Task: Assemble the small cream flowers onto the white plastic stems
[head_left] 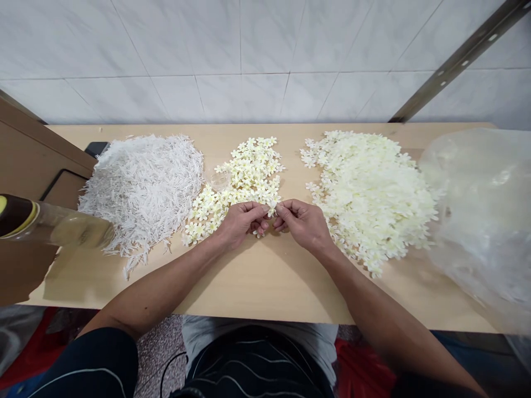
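My left hand [244, 221] and my right hand [301, 221] meet at the middle of the table, thumbs pinched against fingers. Between their fingertips is a small white artificial flower [272, 208], partly covered by the fingers. Just beyond my hands spreads a loose group of pale-yellow-centred artificial flowers [251, 166]. To the right of my right hand lies a large heap of cream flower heads [373, 193]. On the left sits a heap of thin white stamen-like plastic pieces [145, 182].
A clear plastic bottle [78, 226] with a dark cap juts in from the left, near a cardboard box [37, 138]. A big translucent plastic bag [481, 210] stands at the right end of the table [265, 287]. A tiled wall [265, 44] closes off the back.
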`<state>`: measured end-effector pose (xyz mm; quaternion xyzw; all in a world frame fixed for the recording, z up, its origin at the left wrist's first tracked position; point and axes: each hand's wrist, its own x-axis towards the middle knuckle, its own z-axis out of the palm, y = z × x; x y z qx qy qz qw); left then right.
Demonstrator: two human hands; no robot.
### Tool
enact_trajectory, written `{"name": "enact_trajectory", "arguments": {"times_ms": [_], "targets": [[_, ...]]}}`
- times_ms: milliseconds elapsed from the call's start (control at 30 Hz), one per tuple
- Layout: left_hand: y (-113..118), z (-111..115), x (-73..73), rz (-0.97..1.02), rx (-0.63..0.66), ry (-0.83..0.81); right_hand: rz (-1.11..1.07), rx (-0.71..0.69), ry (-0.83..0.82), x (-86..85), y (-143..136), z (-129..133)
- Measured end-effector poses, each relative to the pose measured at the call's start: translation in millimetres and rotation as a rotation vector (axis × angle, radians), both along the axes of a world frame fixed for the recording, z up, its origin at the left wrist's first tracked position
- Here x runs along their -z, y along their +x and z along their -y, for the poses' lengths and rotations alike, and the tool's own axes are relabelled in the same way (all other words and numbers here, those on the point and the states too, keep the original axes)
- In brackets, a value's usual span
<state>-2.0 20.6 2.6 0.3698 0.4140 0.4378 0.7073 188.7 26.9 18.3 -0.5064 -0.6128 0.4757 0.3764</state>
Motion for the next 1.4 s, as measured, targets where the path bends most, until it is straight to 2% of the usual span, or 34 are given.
{"name": "enact_trajectory", "arguments": {"times_ms": [167,300,400,500,600,667,733,867,933,1100,1400], "targets": [[1,-1,-2.5,0.006,-0.04,-0.019,-0.085,-0.024,-0.096,-4.1,6,-4],[2,-1,-1.2,0.021,-0.053,-0.019,-0.02,0.014,-0.039,-5.8,10,-7],[2,-1,-0.1,0.021,-0.061,-0.031,0.258,0.191,0.208,-8.2,22,-14],[2,0,-0.7,0.018,-0.051,-0.036,0.535,0.374,0.483,-13.0,46,-26],[2,0,-1.6,0.025,-0.058,-0.03,0.706,0.499,0.625,-19.7,68,-33],[3,1,-1.6,0.013,-0.067,-0.019,0.721,0.546,0.688,-23.0,70,-31],[4,2,-1.6,-0.025,-0.086,0.0,0.646,0.485,0.73,-23.2,60,-25],[8,6,-3.9,-0.131,-0.114,0.038,0.484,0.107,0.803,-12.4,22,-8],[9,8,-6.5,-0.166,-0.104,0.037,0.45,0.016,0.818,-4.2,10,-3],[11,9,-10.9,-0.198,-0.095,0.031,0.476,-0.011,0.785,8.7,7,-1],[9,8,-8.0,-0.165,-0.054,0.067,0.426,-0.008,0.721,8.7,2,4]]}}
